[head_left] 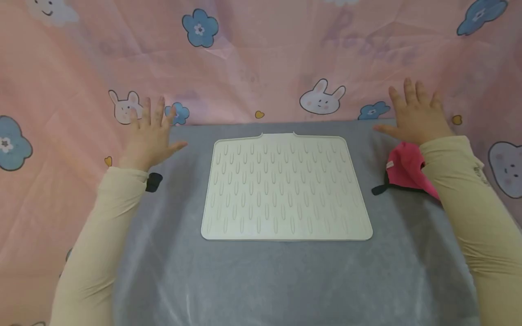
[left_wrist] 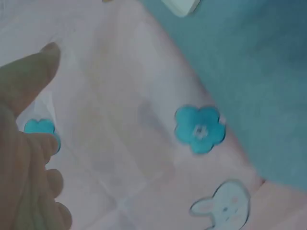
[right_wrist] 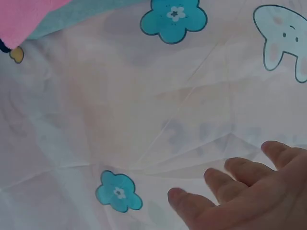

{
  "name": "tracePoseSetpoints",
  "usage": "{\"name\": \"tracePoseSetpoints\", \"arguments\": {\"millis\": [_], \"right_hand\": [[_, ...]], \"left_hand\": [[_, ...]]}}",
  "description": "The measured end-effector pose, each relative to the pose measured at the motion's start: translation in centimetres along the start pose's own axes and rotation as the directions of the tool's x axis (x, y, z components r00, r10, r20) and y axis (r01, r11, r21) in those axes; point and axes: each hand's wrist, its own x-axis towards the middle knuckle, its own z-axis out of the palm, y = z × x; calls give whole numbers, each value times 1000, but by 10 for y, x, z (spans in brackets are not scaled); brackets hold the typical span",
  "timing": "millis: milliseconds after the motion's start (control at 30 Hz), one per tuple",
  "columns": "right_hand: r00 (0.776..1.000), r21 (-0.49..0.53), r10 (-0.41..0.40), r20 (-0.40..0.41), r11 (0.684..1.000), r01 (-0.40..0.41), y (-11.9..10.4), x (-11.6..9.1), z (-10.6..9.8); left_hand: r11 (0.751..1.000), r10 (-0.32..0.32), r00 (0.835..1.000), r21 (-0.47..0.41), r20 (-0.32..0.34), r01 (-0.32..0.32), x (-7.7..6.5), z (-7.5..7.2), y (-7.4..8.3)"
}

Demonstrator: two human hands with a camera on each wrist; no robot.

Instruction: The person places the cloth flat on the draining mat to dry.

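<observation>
Both hands are raised with spread fingers and hold nothing. My left hand (head_left: 148,140) is at the left, beyond the far left corner of a cream mat (head_left: 285,188) with rows of raised oval ridges. In the left wrist view, the thumb and fingers of the left hand (left_wrist: 24,158) show against the patterned cloth. On the right, my right hand (head_left: 420,115) is above a pink-red cloth item (head_left: 405,167) with dark trim and a black tab. The right sleeve covers part of that item. Its pink corner (right_wrist: 29,17) shows in the right wrist view, far from the right hand (right_wrist: 249,191).
The mat lies flat on a grey table surface (head_left: 269,280). A pink cloth (head_left: 253,63) printed with rabbits and blue flowers rises behind the table and along both sides. A black strap end (head_left: 154,182) sticks out at the left wrist.
</observation>
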Motion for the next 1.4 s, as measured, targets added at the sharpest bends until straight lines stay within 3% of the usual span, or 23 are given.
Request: {"name": "tracePoseSetpoints", "arguments": {"millis": [133,333,500,767,1100,1233,1400], "right_hand": [[1000,24,-16,-15,1000,16,3,-3,0],[998,70,-45,-33,996,47,10,-15,2],[1000,159,9,-16,987,-6,14,-26,7],[999,245,44,-6,969,-41,22,-42,15],[994,231,108,18,967,-110,34,-53,28],[990,259,120,74,956,-135,40,-57,36],[979,272,142,145,946,-177,46,-65,46]], "left_hand": [[997,40,999,-63,-6,-41,-4,25,10],[990,68,997,-127,26,-64,-22,60,24],[986,89,996,-146,14,-86,-39,79,34],[982,116,992,-156,43,-108,-63,103,52],[969,156,985,-204,78,-137,-79,124,71],[953,190,974,-262,126,-152,-86,132,79],[943,181,974,-304,139,-132,-87,137,84]]}}
